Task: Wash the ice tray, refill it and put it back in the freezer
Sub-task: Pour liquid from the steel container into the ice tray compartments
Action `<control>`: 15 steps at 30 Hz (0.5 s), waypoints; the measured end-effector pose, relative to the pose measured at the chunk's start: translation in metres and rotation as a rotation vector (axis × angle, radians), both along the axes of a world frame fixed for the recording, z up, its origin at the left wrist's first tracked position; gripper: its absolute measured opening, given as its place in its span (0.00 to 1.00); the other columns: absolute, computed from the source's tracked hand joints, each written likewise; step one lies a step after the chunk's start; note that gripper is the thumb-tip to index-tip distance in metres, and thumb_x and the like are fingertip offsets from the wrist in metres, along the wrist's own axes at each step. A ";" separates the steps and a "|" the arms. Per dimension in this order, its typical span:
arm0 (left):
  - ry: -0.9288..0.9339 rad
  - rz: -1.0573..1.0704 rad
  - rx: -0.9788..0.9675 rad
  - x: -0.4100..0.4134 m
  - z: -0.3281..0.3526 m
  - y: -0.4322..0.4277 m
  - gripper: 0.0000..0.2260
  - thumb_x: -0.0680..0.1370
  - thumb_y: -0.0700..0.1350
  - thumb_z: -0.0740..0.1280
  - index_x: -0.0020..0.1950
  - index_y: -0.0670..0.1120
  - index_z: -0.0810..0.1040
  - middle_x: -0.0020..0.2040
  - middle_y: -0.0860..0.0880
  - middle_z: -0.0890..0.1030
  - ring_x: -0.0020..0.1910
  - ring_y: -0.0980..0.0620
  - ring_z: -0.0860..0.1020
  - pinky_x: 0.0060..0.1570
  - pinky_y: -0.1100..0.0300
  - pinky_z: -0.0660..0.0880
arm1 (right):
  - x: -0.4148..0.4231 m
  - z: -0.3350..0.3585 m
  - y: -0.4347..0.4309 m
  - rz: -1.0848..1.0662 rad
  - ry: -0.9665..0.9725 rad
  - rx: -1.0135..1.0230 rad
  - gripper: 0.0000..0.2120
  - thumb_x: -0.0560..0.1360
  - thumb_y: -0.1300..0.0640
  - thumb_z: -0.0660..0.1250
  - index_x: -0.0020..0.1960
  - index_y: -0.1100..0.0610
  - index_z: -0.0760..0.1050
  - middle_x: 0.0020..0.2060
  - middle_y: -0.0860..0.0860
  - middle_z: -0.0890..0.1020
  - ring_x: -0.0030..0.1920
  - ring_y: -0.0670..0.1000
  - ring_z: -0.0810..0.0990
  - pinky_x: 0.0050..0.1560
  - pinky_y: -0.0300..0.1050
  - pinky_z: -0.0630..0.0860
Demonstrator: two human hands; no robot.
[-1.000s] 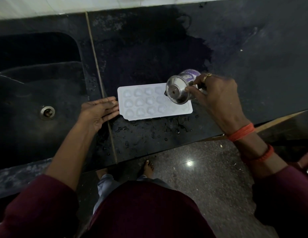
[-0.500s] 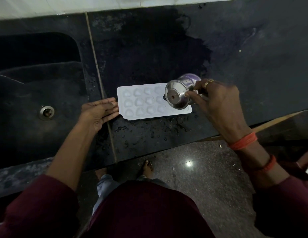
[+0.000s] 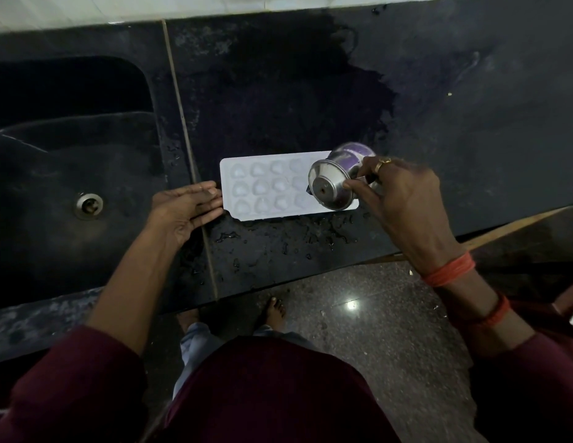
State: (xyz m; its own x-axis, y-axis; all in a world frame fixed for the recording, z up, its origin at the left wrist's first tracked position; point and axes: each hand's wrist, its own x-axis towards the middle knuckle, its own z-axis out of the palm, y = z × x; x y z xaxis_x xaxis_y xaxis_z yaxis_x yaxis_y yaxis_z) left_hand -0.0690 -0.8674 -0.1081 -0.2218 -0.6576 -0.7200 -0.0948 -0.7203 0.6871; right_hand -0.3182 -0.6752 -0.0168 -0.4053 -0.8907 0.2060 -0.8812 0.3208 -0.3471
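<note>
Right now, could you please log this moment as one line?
stage: refill | right hand: tilts steel cup over ice tray | left hand: straight fingers against tray's left end | countertop: wet

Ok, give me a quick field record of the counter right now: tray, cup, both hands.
ice tray: flat on the black countertop, right of the sink
left hand: straight fingers touching the tray's left end
right hand: grips the steel cup
steel cup: tilted over the tray's right end, base toward the camera
water drops: on the countertop in front of the tray; no stream discernible
tray fill: cannot tell
</note>
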 end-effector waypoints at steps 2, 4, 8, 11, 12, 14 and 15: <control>0.000 0.002 -0.001 0.000 -0.001 0.000 0.04 0.78 0.33 0.72 0.51 0.40 0.83 0.37 0.46 0.87 0.37 0.53 0.87 0.36 0.61 0.83 | 0.001 0.001 0.000 0.002 0.004 0.004 0.13 0.76 0.46 0.71 0.51 0.56 0.83 0.44 0.54 0.84 0.41 0.56 0.82 0.42 0.55 0.80; 0.001 -0.001 -0.001 0.000 -0.001 0.000 0.04 0.78 0.33 0.72 0.51 0.41 0.83 0.37 0.46 0.87 0.38 0.53 0.87 0.36 0.61 0.83 | 0.001 0.000 0.000 0.003 0.007 0.004 0.13 0.76 0.46 0.71 0.51 0.56 0.83 0.44 0.54 0.84 0.41 0.56 0.82 0.42 0.55 0.80; 0.000 0.001 0.004 0.000 -0.003 0.000 0.04 0.78 0.33 0.71 0.50 0.41 0.83 0.38 0.46 0.87 0.38 0.53 0.87 0.37 0.61 0.83 | -0.001 -0.001 0.000 0.000 0.004 0.017 0.14 0.76 0.46 0.71 0.51 0.56 0.83 0.44 0.54 0.84 0.42 0.57 0.82 0.42 0.56 0.79; 0.006 -0.004 0.002 0.000 -0.005 0.000 0.05 0.78 0.33 0.71 0.51 0.41 0.83 0.40 0.46 0.88 0.39 0.52 0.87 0.38 0.60 0.84 | -0.001 -0.002 0.000 0.005 -0.008 0.011 0.14 0.76 0.45 0.71 0.50 0.56 0.82 0.46 0.54 0.84 0.42 0.57 0.83 0.43 0.56 0.80; 0.008 -0.005 0.002 0.000 -0.005 0.000 0.05 0.78 0.33 0.71 0.51 0.40 0.83 0.40 0.46 0.88 0.40 0.52 0.87 0.38 0.60 0.84 | 0.000 -0.002 0.000 0.004 -0.011 0.011 0.14 0.76 0.45 0.71 0.50 0.56 0.82 0.46 0.54 0.85 0.43 0.57 0.83 0.43 0.56 0.80; 0.006 -0.005 0.002 0.000 -0.006 0.000 0.05 0.78 0.33 0.71 0.52 0.40 0.83 0.40 0.45 0.88 0.41 0.51 0.87 0.39 0.60 0.84 | 0.000 -0.002 0.000 0.001 -0.006 0.011 0.14 0.76 0.45 0.71 0.50 0.56 0.82 0.46 0.54 0.85 0.43 0.57 0.83 0.43 0.56 0.80; 0.003 -0.004 0.001 0.000 -0.006 0.000 0.05 0.78 0.33 0.71 0.52 0.40 0.83 0.40 0.45 0.88 0.41 0.51 0.87 0.39 0.60 0.84 | 0.000 -0.002 0.000 -0.001 -0.004 0.013 0.13 0.76 0.45 0.71 0.50 0.56 0.82 0.46 0.54 0.85 0.42 0.57 0.83 0.43 0.56 0.80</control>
